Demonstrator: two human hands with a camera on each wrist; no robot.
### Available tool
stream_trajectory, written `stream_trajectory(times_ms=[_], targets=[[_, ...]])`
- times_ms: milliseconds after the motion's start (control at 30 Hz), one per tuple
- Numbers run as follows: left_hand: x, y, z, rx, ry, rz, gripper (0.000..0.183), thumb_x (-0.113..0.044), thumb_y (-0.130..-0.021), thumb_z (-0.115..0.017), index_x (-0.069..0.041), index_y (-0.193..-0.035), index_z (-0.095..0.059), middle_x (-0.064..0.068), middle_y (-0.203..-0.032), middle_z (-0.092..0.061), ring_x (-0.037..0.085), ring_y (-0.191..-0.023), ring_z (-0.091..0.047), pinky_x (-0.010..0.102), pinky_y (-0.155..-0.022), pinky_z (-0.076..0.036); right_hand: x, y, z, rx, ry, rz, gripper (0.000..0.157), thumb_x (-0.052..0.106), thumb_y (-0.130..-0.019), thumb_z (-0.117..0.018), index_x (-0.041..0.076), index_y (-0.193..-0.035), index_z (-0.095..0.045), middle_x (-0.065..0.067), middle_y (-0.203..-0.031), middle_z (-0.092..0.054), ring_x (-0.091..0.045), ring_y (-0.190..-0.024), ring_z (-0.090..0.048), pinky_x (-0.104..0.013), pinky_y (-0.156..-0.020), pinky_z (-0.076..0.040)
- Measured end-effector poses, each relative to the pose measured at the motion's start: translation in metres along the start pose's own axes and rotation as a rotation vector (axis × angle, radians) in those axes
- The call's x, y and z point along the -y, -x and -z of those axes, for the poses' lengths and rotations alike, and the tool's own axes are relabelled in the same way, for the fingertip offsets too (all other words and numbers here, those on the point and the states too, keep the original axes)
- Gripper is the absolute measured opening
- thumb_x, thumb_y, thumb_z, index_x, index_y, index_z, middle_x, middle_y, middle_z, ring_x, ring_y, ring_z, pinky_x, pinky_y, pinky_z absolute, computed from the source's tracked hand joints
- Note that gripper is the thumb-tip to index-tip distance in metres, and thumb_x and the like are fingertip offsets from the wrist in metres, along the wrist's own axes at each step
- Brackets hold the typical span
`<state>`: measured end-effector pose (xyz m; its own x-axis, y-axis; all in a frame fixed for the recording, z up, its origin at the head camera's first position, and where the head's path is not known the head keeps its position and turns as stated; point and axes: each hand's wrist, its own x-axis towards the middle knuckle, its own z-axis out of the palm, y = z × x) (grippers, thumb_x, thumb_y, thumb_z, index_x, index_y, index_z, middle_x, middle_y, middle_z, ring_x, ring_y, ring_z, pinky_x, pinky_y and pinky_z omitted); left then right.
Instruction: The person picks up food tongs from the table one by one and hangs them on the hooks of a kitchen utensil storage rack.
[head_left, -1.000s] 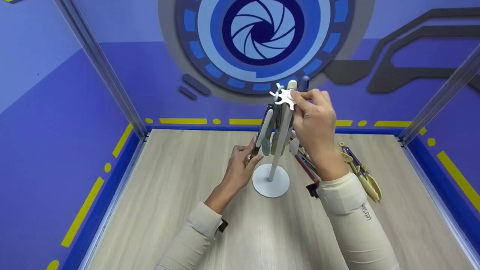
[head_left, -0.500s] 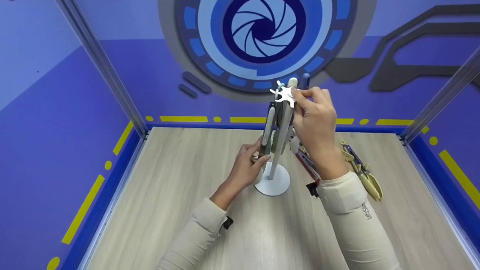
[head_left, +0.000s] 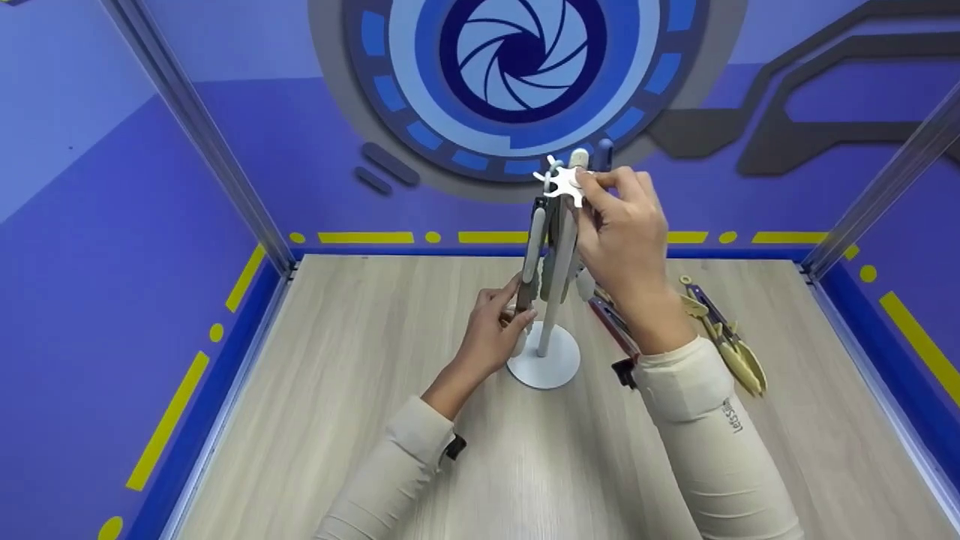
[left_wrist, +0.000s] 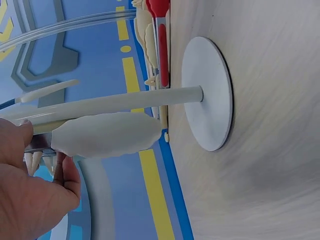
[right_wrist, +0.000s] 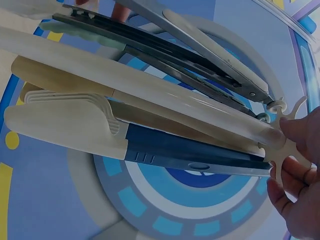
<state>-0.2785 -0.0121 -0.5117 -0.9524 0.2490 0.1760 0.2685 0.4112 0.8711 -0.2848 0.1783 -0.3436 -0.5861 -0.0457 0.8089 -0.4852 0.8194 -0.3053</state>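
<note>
So, a pair of tongs [head_left: 533,251] was pinched in the left hand [head_left: 491,334], right beside a white stand [head_left: 544,375].
Crowded scene: in the head view the right hand [head_left: 626,229] and its sleeve [head_left: 712,442] blocked part of the red tongs [left_wrist: 163,55] on the table [head_left: 480,465], with yellowish utensils [head_left: 742,367] farther right. Green-tipped tongs [right_wrist: 167,70] and blue-handled tongs [right_wrist: 195,155] hung around the post [left_wrist: 130,101] too. The pinched pair was just left of the post, long axis near upright and roughly along it, pale tip [left_wrist: 107,134] pointing down. Left thumb and fingers were closed on the metal just above that tip; right thumb and fingers nipped the star-shaped top [head_left: 561,182]. My count: two hands, one stand, one pinched pair, one red pair; the rest overlapped too much to number.
</note>
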Motion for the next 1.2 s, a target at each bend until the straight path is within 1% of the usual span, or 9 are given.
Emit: stream_trajectory(times_ms=[267, 433, 533, 633, 733, 867, 1000, 1067, 1200], targets=[[0.004, 0.004, 0.001, -0.006, 0.017, -0.008, 0.068, -0.036, -0.107, -0.065, -0.019, -0.167, -0.038, 0.019, -0.148, -0.052, 0.025, -0.115, -0.071, 0.045, -0.102, -0.058, 0.000, 0.001, 0.006, 0.068, 0.003, -0.025, 0.035, 0.020, -0.105, -0.067, 0.011, -0.137, -0.073, -0.018, -0.118, -0.070, -0.039, -0.112, -0.060, -0.049, -0.096, -0.049], [0.008, 0.012, 0.007, -0.015, 0.015, -0.011, 0.066, -0.035, -0.107, -0.066, -0.016, -0.165, -0.041, 0.017, -0.146, -0.054, 0.024, -0.118, -0.071, 0.045, -0.107, -0.055, -0.002, 0.003, 0.009, 0.101, -0.017, -0.029, 0.040, 0.025, -0.105, -0.068, 0.011, -0.142, -0.070, -0.017, -0.129, -0.070, -0.037, -0.124, -0.060, -0.049, -0.104, -0.049], [0.011, 0.019, 0.015, -0.031, 0.006, -0.028, 0.064, -0.037, -0.107, -0.065, -0.015, -0.163, -0.044, 0.016, -0.146, -0.056, 0.024, -0.121, -0.069, 0.047, -0.111, -0.053, -0.005, 0.008, 0.010, 0.099, -0.028, 0.007, 0.042, 0.023, -0.104, -0.069, 0.009, -0.144, -0.068, -0.016, -0.138, -0.068, -0.037, -0.133, -0.059, -0.048, -0.113, -0.048], [0.012, 0.024, 0.024, -0.067, -0.005, -0.060, 0.060, -0.036, -0.107, -0.066, -0.012, -0.159, -0.048, 0.019, -0.145, -0.058, 0.029, -0.123, -0.068, 0.052, -0.111, -0.053, -0.007, 0.016, 0.012, 0.083, -0.062, 0.031, 0.046, 0.019, -0.103, -0.070, 0.008, -0.146, -0.065, -0.016, -0.151, -0.062, -0.036, -0.144, -0.053, -0.049, -0.123, -0.043], [0.011, 0.027, 0.033, -0.108, -0.023, -0.104, 0.056, -0.032, -0.107, -0.066, -0.009, -0.155, -0.052, 0.021, -0.142, -0.060, 0.033, -0.125, -0.067, 0.056, -0.110, -0.052, -0.013, 0.029, 0.018, 0.039, -0.103, 0.031, 0.049, 0.016, -0.100, -0.073, 0.009, -0.148, -0.063, -0.015, -0.159, -0.057, -0.037, -0.148, -0.049, -0.052, -0.125, -0.041], [0.001, 0.029, 0.043, -0.176, -0.036, -0.166, 0.050, -0.028, -0.105, -0.069, -0.009, -0.150, -0.058, 0.014, -0.140, -0.065, 0.030, -0.129, -0.065, 0.052, -0.111, -0.052, -0.029, 0.051, 0.029, -0.024, -0.121, 0.003, 0.051, 0.016, -0.098, -0.075, 0.010, -0.148, -0.064, -0.016, -0.158, -0.058, -0.039, -0.145, -0.051, -0.054, -0.121, -0.044], [-0.016, 0.026, 0.051, -0.263, -0.008, -0.262, 0.044, -0.023, -0.102, -0.074, -0.010, -0.143, -0.064, 0.008, -0.138, -0.068, 0.025, -0.133, -0.065, 0.049, -0.116, -0.050, -0.049, 0.076, 0.040, -0.034, -0.115, -0.040, 0.053, 0.014, -0.095, -0.079, 0.009, -0.146, -0.066, -0.019, -0.154, -0.061, -0.042, -0.139, -0.054, -0.057, -0.115, -0.046], [-0.027, 0.023, 0.054, -0.299, 0.000, -0.324, 0.044, -0.021, -0.099, -0.077, -0.010, -0.140, -0.066, 0.008, -0.137, -0.069, 0.025, -0.134, -0.064, 0.048, -0.117, -0.049, -0.062, 0.089, 0.044, -0.011, -0.110, -0.060, 0.049, 0.012, -0.094, -0.080, 0.007, -0.141, -0.069, -0.019, -0.151, -0.063, -0.043, -0.138, -0.056, -0.059, -0.112, -0.047], [-0.051, 0.013, 0.057, -0.355, -0.004, -0.453, 0.047, -0.016, -0.095, -0.082, -0.006, -0.138, -0.068, 0.011, -0.138, -0.068, 0.027, -0.136, -0.061, 0.047, -0.120, -0.045, -0.087, 0.115, 0.047, 0.082, -0.084, -0.089, 0.036, 0.007, -0.092, -0.081, 0.001, -0.127, -0.076, -0.022, -0.141, -0.069, -0.045, -0.131, -0.062, -0.062, -0.109, -0.048]])
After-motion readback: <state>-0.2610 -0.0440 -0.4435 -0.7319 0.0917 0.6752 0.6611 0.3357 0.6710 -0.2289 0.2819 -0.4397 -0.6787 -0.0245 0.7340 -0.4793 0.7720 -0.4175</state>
